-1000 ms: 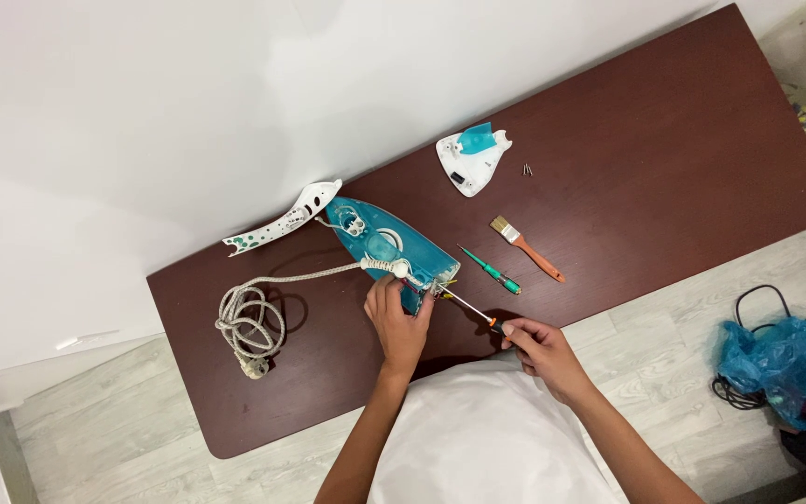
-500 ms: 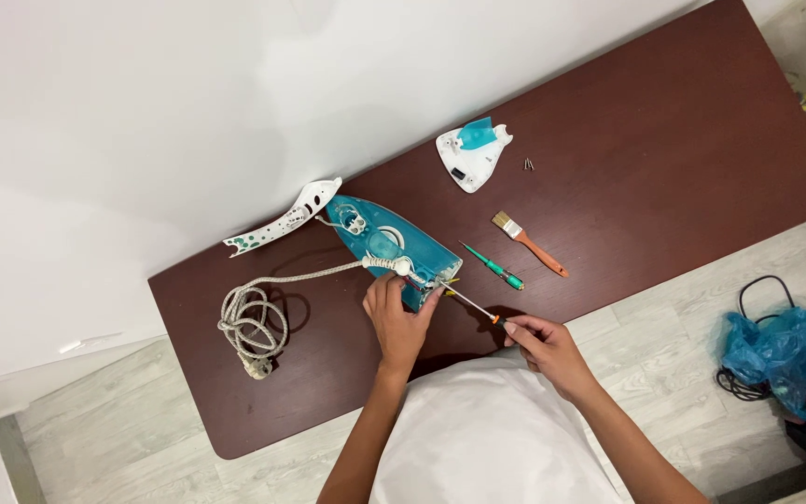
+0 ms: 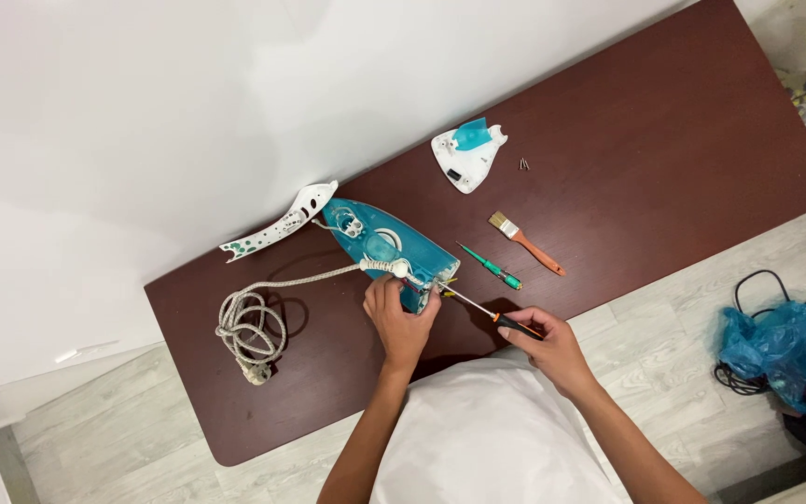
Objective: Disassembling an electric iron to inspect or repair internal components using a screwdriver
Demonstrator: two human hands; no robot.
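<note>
A teal clothes iron (image 3: 380, 245) with its cover off lies on the dark brown table (image 3: 664, 140). My left hand (image 3: 397, 316) grips the iron's rear end, beside the white cord bushing. My right hand (image 3: 545, 342) holds a screwdriver (image 3: 487, 314) with an orange and black handle; its tip touches the back of the iron. The iron's white cord (image 3: 252, 322) runs left into a loose coil with the plug at its end.
A white handle cover (image 3: 279, 228) lies left of the iron. A white and teal rear cap (image 3: 465, 157) and two small screws (image 3: 523, 164) sit farther back. A green screwdriver (image 3: 490, 266) and a paintbrush (image 3: 525, 243) lie to the right. A blue plastic bag (image 3: 788, 350) and black cables are on the floor.
Both hands stay at the rear of the iron with the screwdriver tip against it. Only the camera view has shifted slightly.
</note>
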